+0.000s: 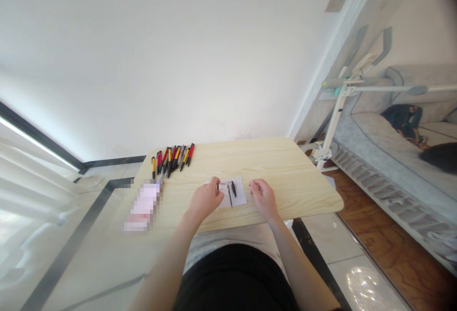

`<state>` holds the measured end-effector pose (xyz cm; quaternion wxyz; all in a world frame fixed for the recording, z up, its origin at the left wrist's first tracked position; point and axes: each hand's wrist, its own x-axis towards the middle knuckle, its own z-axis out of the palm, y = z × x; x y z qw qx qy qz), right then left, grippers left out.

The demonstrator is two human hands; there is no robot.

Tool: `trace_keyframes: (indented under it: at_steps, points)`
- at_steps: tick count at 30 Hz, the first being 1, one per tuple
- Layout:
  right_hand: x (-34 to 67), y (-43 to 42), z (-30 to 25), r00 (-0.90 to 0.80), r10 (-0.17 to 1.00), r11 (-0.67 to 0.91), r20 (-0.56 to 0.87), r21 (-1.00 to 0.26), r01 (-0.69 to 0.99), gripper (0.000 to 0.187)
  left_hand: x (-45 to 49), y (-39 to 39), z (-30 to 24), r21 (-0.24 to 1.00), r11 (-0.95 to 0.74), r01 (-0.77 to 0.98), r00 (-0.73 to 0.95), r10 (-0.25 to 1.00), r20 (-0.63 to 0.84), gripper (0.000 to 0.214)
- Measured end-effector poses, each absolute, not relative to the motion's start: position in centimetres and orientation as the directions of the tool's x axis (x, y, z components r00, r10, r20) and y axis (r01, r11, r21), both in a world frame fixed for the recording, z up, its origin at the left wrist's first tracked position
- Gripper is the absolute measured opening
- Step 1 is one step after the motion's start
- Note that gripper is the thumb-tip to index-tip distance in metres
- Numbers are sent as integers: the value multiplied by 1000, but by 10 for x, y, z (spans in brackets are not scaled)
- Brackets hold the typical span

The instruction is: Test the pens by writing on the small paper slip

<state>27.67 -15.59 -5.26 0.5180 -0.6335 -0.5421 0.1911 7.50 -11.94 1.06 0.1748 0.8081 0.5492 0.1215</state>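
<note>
Head view: both bare hands over a pale wood-grain table, black top of the wearer below.

Left hand: at the left edge of a small white paper sheet, covering part of it. Thumb and forefinger pinched on a short black piece; too small to tell which part it is.

Right hand: just off the right side of the sheet, fingers curled in, thumb near the forefinger. Can't tell whether the tips meet or whether there's anything between them.

On the sheet, between the hands: thin dark rod, looks like a pen refill, its near end about at the sheet's near edge; black pen part just right of it, slightly tilted. The two lie close together.

Far left of table: a bunch of pens, red/black and yellow/black plus some greyish, side by side and partly overlapping, well apart from the hands. Nearer the left edge, a light rectangular item, pixelated, content unreadable.

Surroundings: white wall behind the table, wall socket upper right, white curtain left. Right side: white-framed exercise machine, grey sofa behind it with a dark bundle on the seat.
</note>
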Motion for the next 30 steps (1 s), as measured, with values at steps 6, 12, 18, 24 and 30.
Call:
trace_keyframes:
  at_steps: [6, 12, 18, 24, 30]
  points:
    - [276, -157, -51, 324, 888, 114, 327, -839, 533, 27, 55, -117, 5, 836, -248, 489, 322, 942, 91, 30]
    - [276, -158, -48, 286, 896, 129, 339, -816, 563, 26, 46, -114, -9, 927, -137, 348, 208, 976, 66, 25]
    - [275, -158, -45, 281, 903, 110, 324, -808, 578, 27, 41, -121, -10, 973, -114, 199, 108, 990, 93, 29]
    - [274, -159, -45, 276, 903, 113, 331, -800, 589, 27, 37, -122, -11, 993, -6, -117, 84, 996, 16, 29]
    - [275, -159, -45, 275, 900, 110, 338, -787, 608, 28, 30, -121, -21, 800, 216, -560, 145, 976, -161, 25]
